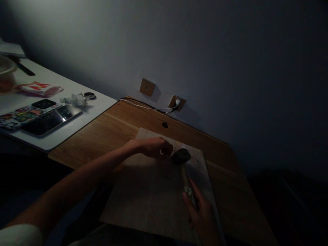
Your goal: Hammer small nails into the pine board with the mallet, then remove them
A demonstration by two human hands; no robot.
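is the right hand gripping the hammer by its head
No, the right hand grips the hammer by its handle end; its dark head is beside the left hand.

A light brown wooden desk (107, 136) stands against the wall, with a small round cable hole (165, 125) near its back edge and a thin white cable (143, 106) lying along that edge. A pale rectangular wooden board (148, 194) lies flat on the desk. At the left a white tabletop (101, 100) carries a dark glossy smartphone (51, 121), a phone in a colourful patterned case (25, 114), crumpled paper (75, 99), a small dark round lid (89, 95) and a red-and-white packet (39, 88).
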